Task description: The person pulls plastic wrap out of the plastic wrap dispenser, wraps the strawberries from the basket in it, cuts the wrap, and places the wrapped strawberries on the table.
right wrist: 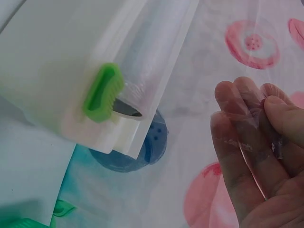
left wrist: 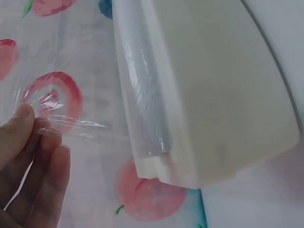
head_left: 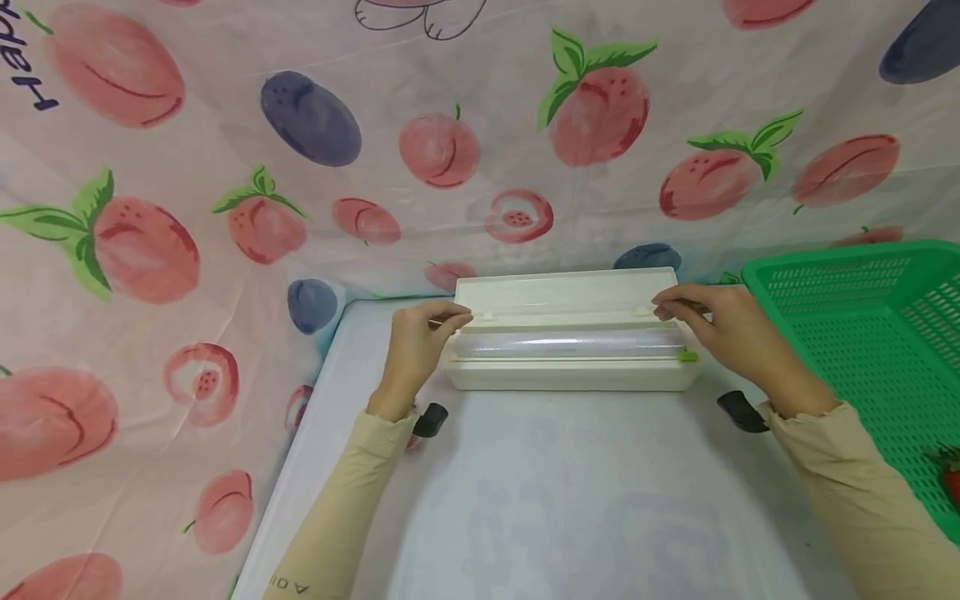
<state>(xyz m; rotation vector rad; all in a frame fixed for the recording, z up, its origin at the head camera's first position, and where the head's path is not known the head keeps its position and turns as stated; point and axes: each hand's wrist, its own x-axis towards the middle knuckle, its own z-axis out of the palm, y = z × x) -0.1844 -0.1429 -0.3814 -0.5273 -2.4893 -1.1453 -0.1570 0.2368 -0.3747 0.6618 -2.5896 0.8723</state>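
A white cling film dispenser (head_left: 573, 377) stands at the table's back edge with its lid (head_left: 562, 292) raised. Inside lies a shiny roll of cling film (head_left: 570, 342). At the box's right end sits a green slide cutter (right wrist: 102, 92). My left hand (head_left: 415, 354) pinches one side of the thin cling film (left wrist: 71, 122) between thumb and fingertips, creasing it there. On the other side my right hand (head_left: 727, 337) pinches the film too, and clear plastic drapes over its fingers (right wrist: 228, 147). Both hands are raised near the lid, at opposite ends of the box.
To the right is a green plastic basket (head_left: 855, 358) with a strawberry (head_left: 951, 479) inside, close to my right forearm. Behind the white table (head_left: 570, 500) hangs a fruit-printed cloth (head_left: 450, 75), which also covers the left side. Black straps circle both wrists.
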